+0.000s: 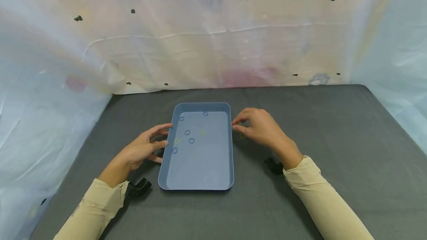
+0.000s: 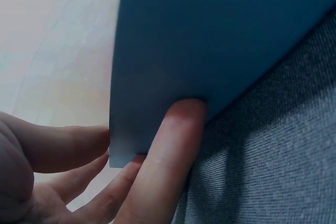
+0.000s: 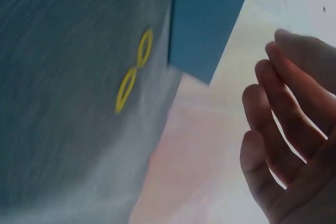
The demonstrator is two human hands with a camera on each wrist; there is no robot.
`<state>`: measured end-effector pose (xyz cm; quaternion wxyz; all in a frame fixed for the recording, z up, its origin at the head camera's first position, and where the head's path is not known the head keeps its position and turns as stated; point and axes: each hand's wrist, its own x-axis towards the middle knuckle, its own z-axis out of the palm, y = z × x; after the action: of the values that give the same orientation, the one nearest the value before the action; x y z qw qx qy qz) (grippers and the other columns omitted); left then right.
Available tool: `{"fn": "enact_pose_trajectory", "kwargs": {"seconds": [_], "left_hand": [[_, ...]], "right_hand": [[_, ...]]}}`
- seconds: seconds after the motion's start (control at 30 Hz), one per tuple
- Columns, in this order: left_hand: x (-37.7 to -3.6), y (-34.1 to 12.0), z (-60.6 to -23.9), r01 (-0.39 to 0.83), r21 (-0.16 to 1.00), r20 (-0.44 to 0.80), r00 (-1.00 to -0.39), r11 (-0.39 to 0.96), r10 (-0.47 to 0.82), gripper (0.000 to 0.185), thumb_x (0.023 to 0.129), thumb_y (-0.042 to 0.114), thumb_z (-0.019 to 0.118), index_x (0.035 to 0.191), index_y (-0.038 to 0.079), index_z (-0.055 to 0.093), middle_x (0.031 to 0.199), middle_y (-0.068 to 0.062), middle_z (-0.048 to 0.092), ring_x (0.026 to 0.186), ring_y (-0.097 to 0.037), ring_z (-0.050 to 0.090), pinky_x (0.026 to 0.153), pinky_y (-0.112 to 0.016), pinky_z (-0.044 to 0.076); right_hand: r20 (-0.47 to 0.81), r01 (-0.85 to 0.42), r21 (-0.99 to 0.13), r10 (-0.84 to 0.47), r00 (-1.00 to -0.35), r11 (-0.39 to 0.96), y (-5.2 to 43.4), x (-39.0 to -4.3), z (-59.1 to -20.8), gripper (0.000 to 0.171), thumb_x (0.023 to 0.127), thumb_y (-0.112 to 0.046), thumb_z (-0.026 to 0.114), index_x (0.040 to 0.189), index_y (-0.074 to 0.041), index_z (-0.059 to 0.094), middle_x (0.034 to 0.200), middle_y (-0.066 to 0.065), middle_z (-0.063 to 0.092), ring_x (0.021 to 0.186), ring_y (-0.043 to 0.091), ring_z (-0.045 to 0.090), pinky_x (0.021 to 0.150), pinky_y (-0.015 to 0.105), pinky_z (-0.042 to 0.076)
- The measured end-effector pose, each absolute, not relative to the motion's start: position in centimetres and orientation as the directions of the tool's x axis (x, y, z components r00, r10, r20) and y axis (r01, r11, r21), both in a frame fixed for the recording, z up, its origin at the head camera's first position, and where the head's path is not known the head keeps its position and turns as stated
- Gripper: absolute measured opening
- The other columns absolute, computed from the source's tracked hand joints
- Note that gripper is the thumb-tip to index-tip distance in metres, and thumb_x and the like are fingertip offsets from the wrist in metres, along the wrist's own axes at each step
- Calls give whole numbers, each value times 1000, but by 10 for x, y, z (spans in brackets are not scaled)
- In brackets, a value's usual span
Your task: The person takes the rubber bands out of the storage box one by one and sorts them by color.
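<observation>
A shallow blue-grey tray (image 1: pixel 213 166) lies on the cloth-covered table. Inside it are several thin dark-blue rings (image 1: pixel 191 140) and two yellow ones (image 1: pixel 202 133), looking like small rubber bands. My left hand (image 1: pixel 141 147) touches the tray's left wall from outside, its fingers extended; one fingertip (image 2: pixel 186 114) presses the wall low down. Just off the right rim is my right hand (image 1: pixel 258 127), thumb and index tips close together and nothing visible between them. Below that hand, two yellow rings (image 3: pixel 137 66) lie on the cloth beside the tray, end to end.
Dark grey cloth (image 1: pixel 333 151) covers the table on both sides of the tray. A pale, stained sheet (image 1: pixel 213 55) with small black marks hangs behind the far edge and along the sides. Black wrist mounts (image 1: pixel 138 188) stick out beneath both sleeves.
</observation>
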<state>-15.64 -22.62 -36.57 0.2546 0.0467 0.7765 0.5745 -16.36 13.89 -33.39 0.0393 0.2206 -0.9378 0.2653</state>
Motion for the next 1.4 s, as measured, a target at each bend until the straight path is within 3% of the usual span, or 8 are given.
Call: {"fn": "enact_pose_trajectory", "kwargs": {"seconds": [0.2, 0.5, 0.83, 1.1, 1.4], "left_hand": [[-157, -227, -366, -223, 914, -345, -867, 339, 359, 61, 103, 9, 54, 157, 22, 28, 160, -21, 21, 136, -49, 39, 76, -50, 61], [-156, -228, -367, -210, 921, -329, -872, 329, 362, 61, 103, 9, 54, 157, 21, 28, 159, -22, 22, 135, -49, 40, 75, -51, 61], [-155, -230, -365, -208, 920, -328, -873, 333, 361, 62, 103, 7, 53, 158, 20, 27, 159, -23, 21, 131, -45, 45, 75, -50, 61], [-157, -230, -365, -208, 921, -328, -872, 329, 364, 63, 102, 8, 54, 158, 19, 27, 159, -23, 22, 131, -45, 45, 75, -50, 61], [-156, -229, -364, -203, 922, -324, -872, 330, 367, 63, 102, 8, 55, 158, 18, 27, 158, -24, 22, 128, -43, 47, 75, -50, 61]], "right_hand": [[197, -510, -456, -476, -857, 729, 111, -173, -333, 14, 91, -24, 74, 101, -16, 80, 103, -1, 74, 95, 21, 67, 79, 37, 54], [89, -487, -448, -505, -859, 750, 75, -191, -345, 13, 91, -22, 74, 101, -20, 80, 104, -4, 73, 99, 16, 66, 82, 33, 54], [30, -433, -457, -473, -881, 777, 51, -204, -361, 10, 90, -27, 75, 97, -22, 80, 101, -7, 76, 97, 12, 67, 81, 32, 56], [-14, -378, -441, -427, -904, 814, 49, -207, -363, 7, 90, -29, 75, 92, -24, 80, 96, -9, 75, 81, 10, 61, 67, 27, 51], [-4, -372, -428, -414, -910, 823, 49, -206, -365, 8, 90, -29, 75, 92, -24, 81, 98, -8, 76, 87, 10, 64, 75, 31, 55]]}}
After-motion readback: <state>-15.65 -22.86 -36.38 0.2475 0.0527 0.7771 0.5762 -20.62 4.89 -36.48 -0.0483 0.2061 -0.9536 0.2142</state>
